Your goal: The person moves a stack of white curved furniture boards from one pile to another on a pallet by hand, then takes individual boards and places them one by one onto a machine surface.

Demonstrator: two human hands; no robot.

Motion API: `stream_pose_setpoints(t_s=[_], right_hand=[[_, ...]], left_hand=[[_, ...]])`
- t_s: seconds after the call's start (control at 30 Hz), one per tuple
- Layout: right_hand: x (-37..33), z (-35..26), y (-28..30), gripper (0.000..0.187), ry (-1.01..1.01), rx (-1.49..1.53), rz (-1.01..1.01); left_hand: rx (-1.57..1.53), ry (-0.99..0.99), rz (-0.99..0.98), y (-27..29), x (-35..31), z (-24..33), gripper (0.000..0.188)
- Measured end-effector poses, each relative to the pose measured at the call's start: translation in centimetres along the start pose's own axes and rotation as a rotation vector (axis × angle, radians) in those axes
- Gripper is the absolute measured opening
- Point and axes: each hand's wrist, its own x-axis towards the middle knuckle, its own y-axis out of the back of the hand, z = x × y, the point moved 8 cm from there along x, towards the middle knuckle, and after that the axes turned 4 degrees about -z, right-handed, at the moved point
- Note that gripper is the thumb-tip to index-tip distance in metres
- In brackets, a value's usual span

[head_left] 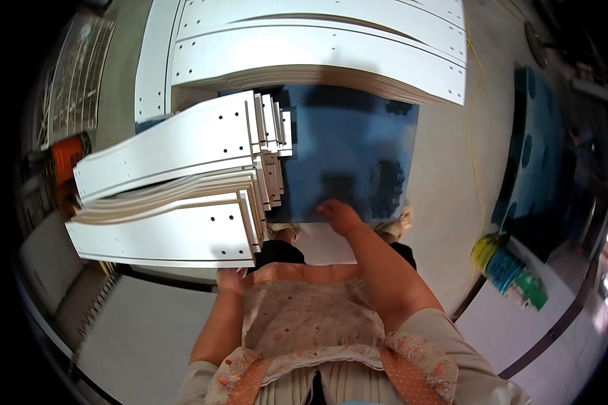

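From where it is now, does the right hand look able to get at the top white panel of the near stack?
Probably yes. The right hand hangs over the blue pallet, with nothing between it and the top white panel just to its left, whose near edge the left hand touches.

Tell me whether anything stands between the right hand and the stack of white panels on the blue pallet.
Nothing visible does. The right hand hovers over the bare blue pallet, and only open pallet surface separates it from the stack of white panels, whose near end the left hand touches.
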Motion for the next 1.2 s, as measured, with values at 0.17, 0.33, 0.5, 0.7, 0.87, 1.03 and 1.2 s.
stream_pose_setpoints(t_s=[0.17,0.33,0.5,0.7,0.87,1.03,1.2], right_hand=[[2.5,3.5,-2.9,0.028,0.237,-0.595,-0.276],[5.5,14.4,1.2,0.026,0.379,-0.617,-0.417],[13.0,8.8,8.2,0.025,0.490,-0.610,-0.110],[23.6,-2.2,8.9,0.055,0.399,0.435,-0.149],[28.4,-5.7,6.7,0.072,0.360,0.657,-0.238],[31.3,-5.3,4.4,0.077,0.306,0.740,-0.330],[33.2,-4.6,2.7,0.074,0.220,0.730,-0.311]], left_hand=[[-1.122,0.154,0.298,-3.1,2.9,-6.0,0.053],[-1.162,0.194,0.362,-10.1,7.5,-3.1,0.070],[-1.428,0.171,0.496,-13.1,17.2,-2.2,0.076],[-1.487,-0.038,0.286,-13.5,23.0,0.0,0.058],[-1.357,-0.100,0.127,-14.1,22.9,1.8,0.055],[-1.358,-0.120,0.052,-13.3,24.5,0.0,0.053],[-1.378,-0.153,0.035,-12.8,25.0,0.1,0.051]])
